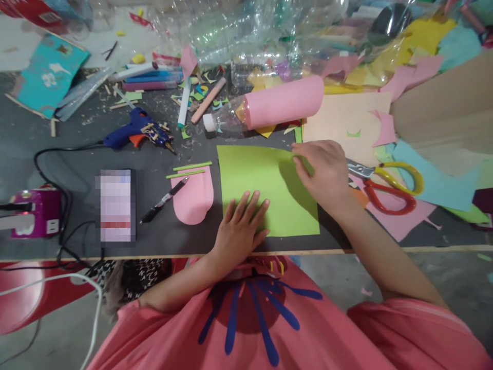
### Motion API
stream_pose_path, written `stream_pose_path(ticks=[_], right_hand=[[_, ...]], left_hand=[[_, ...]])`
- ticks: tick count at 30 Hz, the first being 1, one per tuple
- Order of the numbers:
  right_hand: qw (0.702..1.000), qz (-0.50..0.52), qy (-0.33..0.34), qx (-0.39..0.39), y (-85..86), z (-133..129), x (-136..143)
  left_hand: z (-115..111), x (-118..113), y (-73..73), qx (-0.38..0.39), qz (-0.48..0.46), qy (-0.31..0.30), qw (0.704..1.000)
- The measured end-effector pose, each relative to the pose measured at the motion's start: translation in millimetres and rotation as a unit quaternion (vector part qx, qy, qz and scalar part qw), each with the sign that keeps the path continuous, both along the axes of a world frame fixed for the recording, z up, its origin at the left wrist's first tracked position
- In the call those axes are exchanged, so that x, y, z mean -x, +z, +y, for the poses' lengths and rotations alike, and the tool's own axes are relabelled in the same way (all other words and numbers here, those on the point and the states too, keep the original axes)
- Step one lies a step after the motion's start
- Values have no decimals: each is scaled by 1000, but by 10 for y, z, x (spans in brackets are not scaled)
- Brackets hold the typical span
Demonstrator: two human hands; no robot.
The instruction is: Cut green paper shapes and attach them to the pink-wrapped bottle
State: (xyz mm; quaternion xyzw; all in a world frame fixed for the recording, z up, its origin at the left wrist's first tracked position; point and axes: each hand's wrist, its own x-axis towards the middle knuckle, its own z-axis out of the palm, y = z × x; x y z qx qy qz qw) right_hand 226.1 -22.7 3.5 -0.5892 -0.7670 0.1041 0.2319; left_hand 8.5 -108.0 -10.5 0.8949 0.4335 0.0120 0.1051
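Note:
A lime-green sheet of paper (256,174) lies on the dark table in front of me. My left hand (241,226) rests flat on its lower left part, fingers spread. At the sheet's top right corner, my right hand (323,172) has its fingers bent together on the paper's edge, which lifts slightly there. Left of the sheet are pink rounded paper cutouts (190,200), with two thin green paper strips (192,166) and a black pen (165,199) on them. Scissors (389,187) with yellow and red handles lie just right of my right hand.
A bottle wrapped in pink paper (285,103) lies behind the sheet. To the left are a blue glue gun (134,128), a phone (116,205) and a purple power adapter (38,213) with cables. Markers, paper scraps and clear plastic bottles (254,31) crowd the back.

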Motion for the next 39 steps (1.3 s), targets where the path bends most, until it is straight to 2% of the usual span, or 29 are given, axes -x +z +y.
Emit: stream_pose_path(ticks=[3,8,11,19,25,28,33,36,39], right_hand=[[999,-32,-18,-19,-70,123,0],[996,-88,0,-32,-179,313,35],[994,-100,1,-36,-212,339,49],[988,-39,85,-127,-206,33,-14],[978,-47,104,-174,-246,-128,21],[973,-51,107,-197,-286,-119,30],[978,-44,94,-184,-337,-101,27],[980,-43,88,-175,-341,-104,25],[982,-32,81,-166,-339,-106,17]], left_hand=[[4,-2,-1,-4,-1,1,1000],[4,4,6,-13,6,0,1000],[-2,7,0,-18,9,4,1000],[-5,2,-2,-36,0,8,999],[12,1,14,-56,-13,-7,998],[113,19,85,-82,-16,-29,996],[435,36,216,-141,-6,-53,989],[590,20,178,-129,18,-58,990],[647,-1,91,-108,23,-51,993]])
